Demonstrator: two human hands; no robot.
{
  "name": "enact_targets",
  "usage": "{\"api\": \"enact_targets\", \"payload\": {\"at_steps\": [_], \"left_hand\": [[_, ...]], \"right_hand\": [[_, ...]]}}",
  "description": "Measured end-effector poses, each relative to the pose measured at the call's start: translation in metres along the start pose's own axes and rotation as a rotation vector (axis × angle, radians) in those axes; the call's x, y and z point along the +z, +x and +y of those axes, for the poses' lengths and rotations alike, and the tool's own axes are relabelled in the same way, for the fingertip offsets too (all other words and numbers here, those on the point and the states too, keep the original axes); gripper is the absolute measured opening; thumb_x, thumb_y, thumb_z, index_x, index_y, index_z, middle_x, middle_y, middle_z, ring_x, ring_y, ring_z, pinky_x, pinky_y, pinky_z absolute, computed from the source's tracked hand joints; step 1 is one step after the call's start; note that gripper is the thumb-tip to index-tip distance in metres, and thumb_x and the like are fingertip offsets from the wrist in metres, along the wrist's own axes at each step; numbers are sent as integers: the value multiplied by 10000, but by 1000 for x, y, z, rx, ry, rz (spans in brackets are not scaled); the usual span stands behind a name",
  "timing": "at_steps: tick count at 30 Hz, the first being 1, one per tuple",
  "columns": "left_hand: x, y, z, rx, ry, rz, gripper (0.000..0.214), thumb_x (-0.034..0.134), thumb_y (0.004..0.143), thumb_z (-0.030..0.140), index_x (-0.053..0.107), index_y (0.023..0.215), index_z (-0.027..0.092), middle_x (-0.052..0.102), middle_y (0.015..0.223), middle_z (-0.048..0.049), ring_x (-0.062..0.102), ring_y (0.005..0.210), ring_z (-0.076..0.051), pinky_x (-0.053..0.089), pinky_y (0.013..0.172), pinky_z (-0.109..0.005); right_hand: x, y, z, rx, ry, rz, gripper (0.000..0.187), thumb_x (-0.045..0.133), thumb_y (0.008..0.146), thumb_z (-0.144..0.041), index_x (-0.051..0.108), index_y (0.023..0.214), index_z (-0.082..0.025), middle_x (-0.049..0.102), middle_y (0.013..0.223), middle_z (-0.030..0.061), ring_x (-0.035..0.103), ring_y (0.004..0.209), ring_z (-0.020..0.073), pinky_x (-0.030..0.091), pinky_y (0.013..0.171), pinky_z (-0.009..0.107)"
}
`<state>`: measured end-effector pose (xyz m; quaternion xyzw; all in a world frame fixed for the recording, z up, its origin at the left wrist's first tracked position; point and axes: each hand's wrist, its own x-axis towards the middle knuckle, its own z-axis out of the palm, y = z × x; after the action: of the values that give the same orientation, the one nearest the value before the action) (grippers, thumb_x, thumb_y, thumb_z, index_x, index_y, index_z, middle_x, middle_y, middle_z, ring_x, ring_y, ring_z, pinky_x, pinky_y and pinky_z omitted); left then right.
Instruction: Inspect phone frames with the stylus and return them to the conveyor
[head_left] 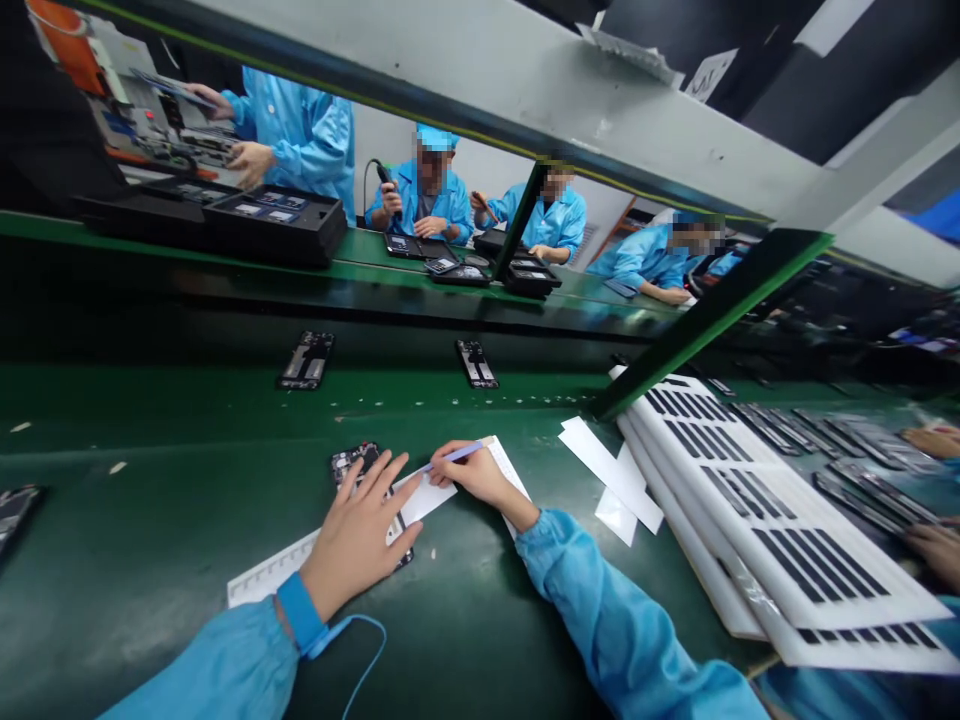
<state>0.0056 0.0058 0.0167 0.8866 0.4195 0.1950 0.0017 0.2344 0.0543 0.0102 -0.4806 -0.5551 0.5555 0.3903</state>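
Observation:
My left hand [360, 535], fingers spread, lies flat over an opened phone [352, 458] with bare circuit parts, covering most of it. A white strip with printed marks [270, 572] passes under that hand, and its plain right end [424, 500] sticks out beyond the fingers. In my right hand [476, 475] is a thin light-purple pen-like tool [469, 451], slanted with its lower end near the left index fingertip and the strip; its very tip is too small to make out. Beneath the right wrist lies a white sheet with a small printed grid [506, 465].
White slips [611, 470] lie right of my hand, beside stacked white trays with black slots [750, 500]. Opened phones [307, 360] rest along the green bench [187, 500]. A green post [720, 320] slants up at right. Co-workers in blue [427, 190] work across the bench.

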Motion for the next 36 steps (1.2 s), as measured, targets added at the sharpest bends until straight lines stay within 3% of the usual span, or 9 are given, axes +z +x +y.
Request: {"api": "enact_targets", "payload": {"at_steps": [4, 7, 20, 24, 28, 31, 36], "left_hand": [[11, 3, 1, 3, -16, 11, 446, 516, 896, 453, 574, 1294, 261, 551, 1381, -80, 433, 1340, -296, 244, 1152, -533], [13, 2, -2, 4, -27, -4, 456, 524, 890, 449, 562, 1313, 282, 536, 1399, -61, 422, 1350, -293, 222, 1163, -529], [14, 4, -2, 24, -7, -20, 477, 523, 896, 477, 549, 1329, 278, 507, 1425, -84, 414, 1354, -312, 250, 1140, -566], [2, 1, -2, 60, -5, 42, 494, 533, 905, 462, 503, 1354, 260, 486, 1431, -106, 425, 1343, -311, 281, 1125, -566], [-19, -27, -12, 19, -71, 171, 303, 561, 893, 359, 578, 1148, 196, 567, 1298, -110, 486, 1280, -277, 261, 1157, -531], [-29, -58, -18, -29, -93, 190, 319, 595, 868, 351, 561, 1139, 185, 583, 1246, -116, 499, 1263, -278, 305, 1141, -520], [-29, -82, -14, 82, -82, 35, 374, 607, 867, 366, 558, 1204, 211, 573, 1291, -90, 506, 1260, -260, 313, 1144, -503]], "right_hand": [[0, 4, -1, 6, 16, -27, 194, 728, 723, -316, 668, 787, -143, 701, 637, 23, 694, 623, 167, 557, 614, 253], [-3, 7, -2, 13, 11, -78, 165, 719, 715, -271, 679, 804, -137, 711, 658, 24, 696, 633, 169, 563, 624, 258], [-8, 12, 0, 36, 58, -120, 338, 789, 704, -401, 703, 854, -111, 722, 692, 58, 712, 643, 185, 582, 623, 278], [-8, 7, -6, 64, 141, -53, 407, 832, 647, -437, 701, 848, -108, 729, 701, 69, 715, 640, 187, 588, 639, 288], [16, -22, -10, 28, 214, 104, 393, 823, 674, -459, 696, 840, -125, 735, 728, 72, 709, 616, 174, 585, 590, 267], [43, -51, -5, 67, 246, 8, 393, 811, 700, -467, 704, 853, -121, 738, 738, 82, 712, 612, 180, 578, 548, 256], [67, -74, 2, 73, 210, -112, 350, 789, 740, -443, 730, 867, -122, 740, 716, 72, 720, 636, 174, 585, 604, 255]]}}
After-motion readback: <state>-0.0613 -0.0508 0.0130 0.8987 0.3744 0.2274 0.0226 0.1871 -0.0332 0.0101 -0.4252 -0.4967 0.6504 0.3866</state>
